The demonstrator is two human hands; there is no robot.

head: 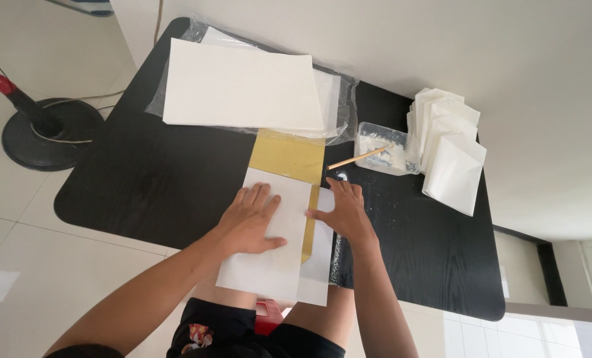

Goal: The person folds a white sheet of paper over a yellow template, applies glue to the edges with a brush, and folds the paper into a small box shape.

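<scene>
At the far left, a black round fan base (pixel 44 136) with a dark upright pole stands on the pale tiled floor (pixel 17 265), beside the black wood-grain table (pixel 157 179) with rounded corners.

On the table's far left portion lies a large stack of white paper sheets (pixel 243 85), resting on a clear plastic wrapper (pixel 346 99). A yellow rectangular board (pixel 288 156) extends from under the near edge of that stack toward the person.

The left hand (pixel 251 222) lies flat, palm down, on a white folded paper sheet (pixel 269 255) at the table's near edge. Its fingers are extended and held close together, with the thumb angled out to the right. The sheet overlaps the near end of the yellow board and overhangs the table edge above the person's lap.

A narrow yellow strip (pixel 309 229) shows between the upper white layer and a lower white layer (pixel 317 272) to its right.

The right hand (pixel 342 212) rests palm down at the right edge of the paper, touching the table. Its fingers are extended and slightly spread; the thumb points left and its tip touches the yellow strip. Neither hand pinches anything.

Farther right, a clear rectangular plastic container (pixel 382 147) holds white paste. A thin wooden stick (pixel 359 158) leans on its rim, with its near tip pointing toward the yellow board.

At the far right, a fanned pile of white paper envelopes (pixel 452 159) lies just beside the container.
</scene>
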